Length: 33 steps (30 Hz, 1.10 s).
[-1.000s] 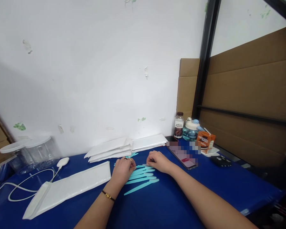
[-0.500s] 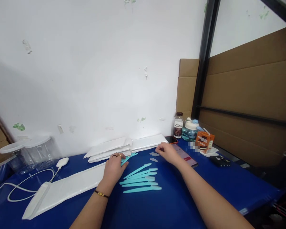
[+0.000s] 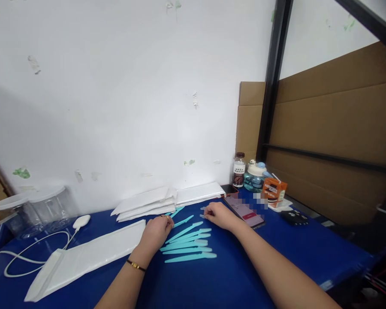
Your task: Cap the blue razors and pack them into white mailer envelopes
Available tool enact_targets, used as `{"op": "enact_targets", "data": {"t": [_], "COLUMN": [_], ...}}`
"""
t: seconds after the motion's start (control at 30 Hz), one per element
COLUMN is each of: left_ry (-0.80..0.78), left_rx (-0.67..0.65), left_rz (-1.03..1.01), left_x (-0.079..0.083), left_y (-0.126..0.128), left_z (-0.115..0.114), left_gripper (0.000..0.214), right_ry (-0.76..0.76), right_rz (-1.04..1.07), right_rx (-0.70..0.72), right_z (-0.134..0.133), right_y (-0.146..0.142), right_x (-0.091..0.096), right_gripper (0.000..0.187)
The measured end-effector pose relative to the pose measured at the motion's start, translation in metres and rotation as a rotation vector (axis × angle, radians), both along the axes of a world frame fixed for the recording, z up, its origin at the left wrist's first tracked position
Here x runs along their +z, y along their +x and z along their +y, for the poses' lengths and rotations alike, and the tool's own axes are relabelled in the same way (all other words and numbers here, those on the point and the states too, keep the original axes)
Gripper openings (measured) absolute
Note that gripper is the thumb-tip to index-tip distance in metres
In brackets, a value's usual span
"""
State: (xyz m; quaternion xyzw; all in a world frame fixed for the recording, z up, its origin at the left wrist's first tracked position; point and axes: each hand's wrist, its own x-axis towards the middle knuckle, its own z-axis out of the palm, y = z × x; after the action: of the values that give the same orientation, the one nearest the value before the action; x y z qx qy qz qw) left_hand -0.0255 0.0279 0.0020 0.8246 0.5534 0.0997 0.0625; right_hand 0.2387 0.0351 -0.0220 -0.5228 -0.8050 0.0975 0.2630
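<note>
My left hand (image 3: 158,231) is closed on one turquoise eyebrow razor (image 3: 184,221), whose head points right. Close beyond it, more turquoise razors (image 3: 177,211) lie near the white envelopes. Several others (image 3: 191,257) are fanned out on the blue table in front of my hands, some with pale translucent covers on their heads. My right hand (image 3: 221,215) is pinched at a small translucent blade cap (image 3: 201,216) on the table, its fingertips partly hiding it. Another such cap (image 3: 202,208) lies just behind.
A long white padded envelope (image 3: 93,253) lies at left, with stacked envelopes (image 3: 144,201) by the wall. Clear jars (image 3: 51,210) and a white cable (image 3: 35,231) are far left. To the right are a phone (image 3: 244,210), a bottle (image 3: 239,171), a cup (image 3: 255,180) and an orange carton (image 3: 274,192).
My left hand has come slightly nearer with a razor, which now shows apart from those behind. My right hand has moved left and down onto the translucent caps.
</note>
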Motion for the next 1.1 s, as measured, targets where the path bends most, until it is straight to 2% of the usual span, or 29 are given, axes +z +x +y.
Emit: {"op": "enact_targets", "data": {"t": [0.2,0.43,0.53,1.1], "left_ry": [0.013,0.02,0.045,0.006], "left_rx": [-0.017,-0.047,-0.115,-0.172], "left_rz": [-0.021,0.035,0.043,-0.042], "left_x": [-0.003,-0.001,-0.002,-0.004], "left_y": [0.001,0.004,0.005,0.009], "left_z": [0.004,0.005,0.007,0.008], "left_gripper": [0.017,0.017,0.021,0.023], "right_ry": [-0.086,0.009,0.037,0.005], "right_rz": [0.119,0.064,0.054,0.081], "right_rx": [0.022,0.042,0.053,0.077], "right_z": [0.001,0.003,0.002,-0.003], "right_y": [-0.001,-0.001,-0.001,-0.012], "right_x": [-0.001,-0.002,0.0,0.003], "right_gripper": [0.011,0.016,0.017,0.017]}}
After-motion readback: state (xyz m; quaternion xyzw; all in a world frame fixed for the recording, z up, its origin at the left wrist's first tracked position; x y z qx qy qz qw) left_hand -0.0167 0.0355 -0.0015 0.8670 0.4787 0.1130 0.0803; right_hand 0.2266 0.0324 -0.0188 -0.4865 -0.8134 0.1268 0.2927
